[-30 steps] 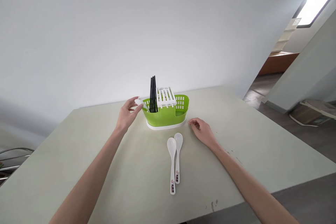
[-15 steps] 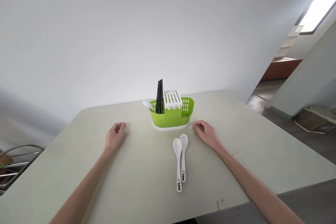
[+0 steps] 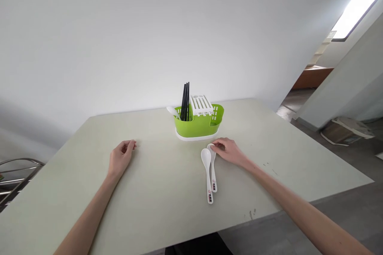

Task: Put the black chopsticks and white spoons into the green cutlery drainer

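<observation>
Two white spoons lie side by side, bowls pointing away from me and printed handle ends toward me. My right hand (image 3: pixel 228 150) is at the bowl of the right spoon (image 3: pixel 213 169), its thumb on the bowl and its fingers curled round the far edge, partly hiding it. Just left of that one, the left spoon (image 3: pixel 207 167) lies untouched. My left hand (image 3: pixel 121 157) rests on the table further left, fingers curled in with nothing visible in them. Behind the spoons stands a green basket (image 3: pixel 194 128) on a white base.
In the basket's left part stand several black chopsticks (image 3: pixel 185 101) and a leaning white spoon (image 3: pixel 172 112). A white slotted rack (image 3: pixel 202 104) sits over its middle. The pale table (image 3: pixel 161 175) meets a wall behind. A metal rack (image 3: pixel 20 179) is at the lower left.
My right hand has moved left from beside the basket onto the right spoon's bowl. The whole view has shifted slightly. My left hand remains curled on the table.
</observation>
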